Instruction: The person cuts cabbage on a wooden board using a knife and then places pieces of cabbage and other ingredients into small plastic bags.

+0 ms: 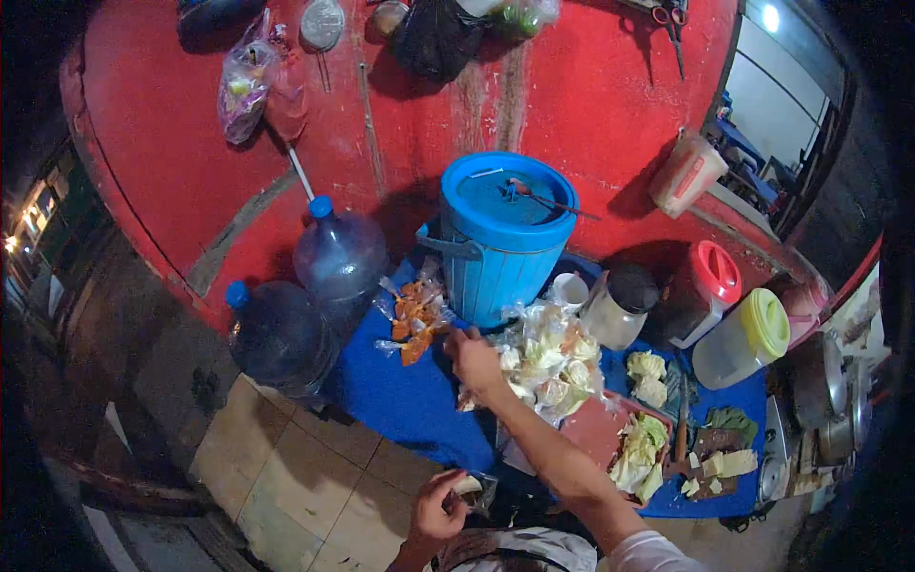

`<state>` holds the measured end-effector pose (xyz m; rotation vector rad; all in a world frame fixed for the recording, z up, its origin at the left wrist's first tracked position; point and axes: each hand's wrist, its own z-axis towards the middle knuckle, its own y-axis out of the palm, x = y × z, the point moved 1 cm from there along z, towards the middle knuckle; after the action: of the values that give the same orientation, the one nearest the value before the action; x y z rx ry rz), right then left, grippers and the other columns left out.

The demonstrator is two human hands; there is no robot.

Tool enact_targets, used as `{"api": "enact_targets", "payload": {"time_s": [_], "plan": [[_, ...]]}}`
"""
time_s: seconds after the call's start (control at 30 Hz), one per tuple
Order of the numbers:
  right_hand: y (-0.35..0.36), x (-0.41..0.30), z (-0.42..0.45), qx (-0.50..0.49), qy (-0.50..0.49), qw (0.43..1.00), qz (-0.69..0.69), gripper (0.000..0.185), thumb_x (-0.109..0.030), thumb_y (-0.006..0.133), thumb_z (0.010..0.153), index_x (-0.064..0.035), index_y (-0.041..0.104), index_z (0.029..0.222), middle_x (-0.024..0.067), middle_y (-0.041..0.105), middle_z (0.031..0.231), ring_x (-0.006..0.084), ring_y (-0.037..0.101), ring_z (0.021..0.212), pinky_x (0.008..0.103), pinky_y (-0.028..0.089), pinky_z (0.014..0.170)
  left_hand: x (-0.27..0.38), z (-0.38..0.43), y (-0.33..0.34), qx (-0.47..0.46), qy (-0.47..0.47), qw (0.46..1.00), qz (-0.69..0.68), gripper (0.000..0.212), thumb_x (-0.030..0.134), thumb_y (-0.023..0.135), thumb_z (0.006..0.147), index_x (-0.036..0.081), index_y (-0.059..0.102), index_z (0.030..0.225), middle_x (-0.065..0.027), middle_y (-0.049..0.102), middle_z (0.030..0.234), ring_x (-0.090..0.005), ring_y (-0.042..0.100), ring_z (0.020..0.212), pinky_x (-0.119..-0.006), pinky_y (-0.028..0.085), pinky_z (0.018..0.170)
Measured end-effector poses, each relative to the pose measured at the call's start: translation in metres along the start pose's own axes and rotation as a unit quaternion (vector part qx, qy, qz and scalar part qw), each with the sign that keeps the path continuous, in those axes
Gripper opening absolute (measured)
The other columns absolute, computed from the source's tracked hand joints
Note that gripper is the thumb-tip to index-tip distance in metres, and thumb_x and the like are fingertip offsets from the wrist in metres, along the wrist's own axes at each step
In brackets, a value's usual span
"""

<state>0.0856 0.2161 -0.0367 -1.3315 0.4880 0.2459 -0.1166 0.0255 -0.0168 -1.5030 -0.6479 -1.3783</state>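
Low in the view, in front of my body, my left hand (pixel 437 506) is closed on a small clear plastic bag (pixel 483 495) with pale food in it. My right hand (pixel 473 361) reaches over the blue table covering (pixel 407 400), its fingers beside small knotted bags of orange sauce (pixel 414 322); whether it holds anything cannot be seen. To its right lies a heap of clear bags filled with pale vegetables (pixel 550 357). A red tray (pixel 590 432) holds chopped cabbage (pixel 638 454). At the right lie a knife (pixel 681 422) and pale cut pieces (pixel 736 463).
A blue lidded bucket (pixel 504 250) stands at the table's back against the red wall (pixel 400 121). Large blue water bottles (pixel 282 336) stand left. A black-lidded jar (pixel 620 307), a red-lidded pitcher (pixel 708 286) and a yellow-lidded pitcher (pixel 740 343) stand right. Bags and scissors (pixel 670 28) hang above.
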Motion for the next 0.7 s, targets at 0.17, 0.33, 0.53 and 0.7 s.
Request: {"api": "enact_targets", "payload": {"time_s": [0.17,0.33,0.53,0.7], "plan": [[-0.087,-0.015,-0.070,0.127,-0.102,0.930,0.330,0.025,-0.004,0.070,0.079,-0.0038,0.062,0.103,0.0175,0.061,0.111,0.0298,0.063,0.097,0.0358,0.051,0.087,0.005,0.004,0.008,-0.008,-0.040,0.998,-0.052,0.043,-0.010,0.057,0.079,-0.001,0.057,0.121,-0.0184,0.056,0.119,-0.0217,0.068,0.077,-0.030,0.056,0.061],[-0.113,-0.005,-0.217,-0.004,0.019,0.887,0.462,0.023,-0.005,0.065,0.087,-0.0004,0.057,0.109,0.0112,0.065,0.099,0.0188,0.066,0.088,0.0324,0.054,0.077,0.015,0.011,0.033,-0.030,-0.072,0.994,-0.079,0.044,-0.009,0.062,0.075,-0.002,0.058,0.119,-0.0177,0.057,0.120,-0.0231,0.064,0.101,-0.033,0.059,0.071],[-0.125,0.020,-0.272,-0.200,-0.076,0.977,0.009,0.020,-0.014,0.067,0.078,-0.0049,0.061,0.094,0.0142,0.065,0.078,0.0355,0.065,0.065,0.0441,0.052,0.057,0.084,0.008,0.071,-0.173,0.077,0.978,0.090,0.034,0.011,0.062,0.089,0.004,0.060,0.122,-0.0154,0.057,0.128,-0.0344,0.062,0.105,-0.042,0.054,0.082],[-0.179,0.045,-0.308,-0.162,-0.141,0.941,0.263,0.034,-0.018,0.064,0.085,-0.0097,0.058,0.118,0.0157,0.060,0.108,0.0337,0.065,0.080,0.0415,0.053,0.062,0.122,0.028,0.067,-0.252,0.200,0.945,-0.059,0.020,0.010,0.064,0.089,0.001,0.066,0.106,-0.0146,0.063,0.117,-0.0231,0.065,0.080,-0.035,0.052,0.063]]}}
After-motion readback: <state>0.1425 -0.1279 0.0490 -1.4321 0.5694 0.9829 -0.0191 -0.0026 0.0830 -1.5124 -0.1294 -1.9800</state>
